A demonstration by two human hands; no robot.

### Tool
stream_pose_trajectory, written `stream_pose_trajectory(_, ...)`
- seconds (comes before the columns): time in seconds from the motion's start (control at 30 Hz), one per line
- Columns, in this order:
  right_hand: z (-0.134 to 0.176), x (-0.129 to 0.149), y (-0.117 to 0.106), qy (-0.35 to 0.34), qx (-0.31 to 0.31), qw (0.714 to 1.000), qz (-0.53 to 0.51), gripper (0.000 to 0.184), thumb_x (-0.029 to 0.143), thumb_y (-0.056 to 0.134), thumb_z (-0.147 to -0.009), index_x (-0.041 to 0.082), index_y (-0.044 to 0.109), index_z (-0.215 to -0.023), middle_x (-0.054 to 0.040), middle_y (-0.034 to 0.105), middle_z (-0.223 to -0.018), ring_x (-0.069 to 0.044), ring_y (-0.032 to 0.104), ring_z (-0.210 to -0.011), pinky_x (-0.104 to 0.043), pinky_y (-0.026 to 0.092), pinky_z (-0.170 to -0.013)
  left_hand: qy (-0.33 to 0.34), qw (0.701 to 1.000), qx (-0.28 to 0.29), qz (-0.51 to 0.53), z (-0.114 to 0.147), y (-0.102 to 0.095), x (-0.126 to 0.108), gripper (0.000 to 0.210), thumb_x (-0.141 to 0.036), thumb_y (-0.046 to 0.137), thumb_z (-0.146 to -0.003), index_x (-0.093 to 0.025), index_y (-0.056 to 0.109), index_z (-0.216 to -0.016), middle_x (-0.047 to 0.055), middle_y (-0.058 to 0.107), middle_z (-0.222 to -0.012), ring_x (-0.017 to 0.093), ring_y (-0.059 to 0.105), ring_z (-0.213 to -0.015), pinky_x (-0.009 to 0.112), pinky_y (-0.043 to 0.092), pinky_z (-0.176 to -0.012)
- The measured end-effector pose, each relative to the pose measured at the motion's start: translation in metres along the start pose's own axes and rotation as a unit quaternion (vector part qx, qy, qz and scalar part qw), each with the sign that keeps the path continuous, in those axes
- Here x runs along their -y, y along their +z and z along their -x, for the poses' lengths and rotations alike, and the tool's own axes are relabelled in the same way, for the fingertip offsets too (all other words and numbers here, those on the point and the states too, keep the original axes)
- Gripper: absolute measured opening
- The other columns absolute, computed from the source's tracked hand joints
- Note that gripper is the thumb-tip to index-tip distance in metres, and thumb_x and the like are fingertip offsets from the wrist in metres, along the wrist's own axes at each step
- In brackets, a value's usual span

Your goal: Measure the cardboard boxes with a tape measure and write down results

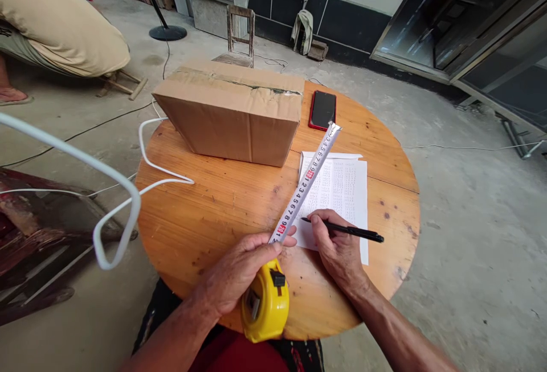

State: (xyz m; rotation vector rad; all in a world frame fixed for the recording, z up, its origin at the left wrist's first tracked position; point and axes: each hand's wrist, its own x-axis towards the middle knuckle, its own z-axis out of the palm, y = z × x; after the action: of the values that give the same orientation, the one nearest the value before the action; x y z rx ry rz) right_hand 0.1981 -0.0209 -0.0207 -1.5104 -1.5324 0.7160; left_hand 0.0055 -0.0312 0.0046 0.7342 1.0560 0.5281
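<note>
The left hand holds an extended tape measure, and the right hand grips a black pen over the paper.

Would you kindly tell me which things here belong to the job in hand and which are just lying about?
Apparently in the job:
yellow tape measure, left hand
black pen, right hand
written paper
perhaps the cardboard box

Apparently lying about:
red-edged phone
wooden chair

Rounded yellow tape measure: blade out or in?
Out: a long, silver, numbered blade extends beyond the left hand from the yellow tape measure.
</note>
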Motion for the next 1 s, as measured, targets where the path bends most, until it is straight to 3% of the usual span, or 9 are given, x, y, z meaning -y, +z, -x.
stream_pose_trajectory(0.23, -0.0018, 0.0004, 0.0014, -0.016, -0.003, 1.000, 0.024, 0.017, 0.025, 0.050, -0.088, 0.018, 0.062, -0.077, 0.0016, 0.056, -0.061, -0.011, 0.047, -0.054, -0.024, 0.038, -0.050, 0.009, 1.000, 0.007, -0.001, -0.0002, 0.0001, -0.0028, 0.033, -0.038, 0.058, -0.085, -0.023, 0.071, -0.111, 0.004, 0.056, -0.138, 0.029, 0.054, -0.113, 0.034, 0.039, -0.086)
stream_pose_trajectory(0.4, -0.0018, 0.0010, 0.0012, -0.016, -0.004, 0.999, 0.028, 0.017, 0.024, 0.050, -0.088, 0.018, 0.062, -0.077, 0.0017, 0.056, -0.061, -0.011, 0.047, -0.054, -0.023, 0.038, -0.050, -0.004, 1.000, -0.002, -0.015, -0.0012, -0.0004, -0.0025, 0.037, -0.041, 0.059, -0.083, -0.021, 0.070, -0.113, 0.007, 0.059, -0.134, 0.029, 0.059, -0.103, 0.036, 0.040, -0.081)
stream_pose_trajectory(0.6, -0.0029, 0.0061, 0.0008, -0.028, 0.002, 0.999, 0.035, 0.017, 0.023, 0.051, -0.086, 0.017, 0.062, -0.075, 0.0014, 0.055, -0.060, -0.010, 0.045, -0.051, -0.023, 0.037, -0.048, 0.004, 1.000, 0.003, -0.005, -0.0005, 0.0001, -0.0028, 0.032, -0.038, 0.057, -0.086, -0.024, 0.070, -0.112, 0.004, 0.056, -0.138, 0.029, 0.055, -0.114, 0.034, 0.039, -0.087)
stream_pose_trajectory(0.83, -0.0028, 0.0015, 0.0018, 0.018, 0.014, 1.000, -0.007, 0.020, 0.028, 0.049, -0.089, 0.018, 0.061, -0.077, 0.0035, 0.051, -0.055, -0.010, 0.043, -0.048, -0.023, 0.037, -0.046, 0.001, 1.000, 0.010, 0.004, -0.0022, 0.0002, -0.0015, 0.032, -0.037, 0.058, -0.085, -0.023, 0.070, -0.112, 0.005, 0.055, -0.139, 0.028, 0.055, -0.113, 0.034, 0.039, -0.085)
stream_pose_trajectory(1.0, -0.0027, 0.0023, 0.0020, 0.010, 0.024, 1.000, 0.005, 0.019, 0.027, 0.050, -0.088, 0.018, 0.061, -0.077, 0.0033, 0.050, -0.056, -0.010, 0.041, -0.048, -0.022, 0.035, -0.045, 0.005, 1.000, 0.010, 0.001, -0.0015, 0.0000, -0.0021, 0.032, -0.037, 0.058, -0.085, -0.023, 0.071, -0.112, 0.005, 0.059, -0.134, 0.026, 0.058, -0.105, 0.033, 0.039, -0.083)
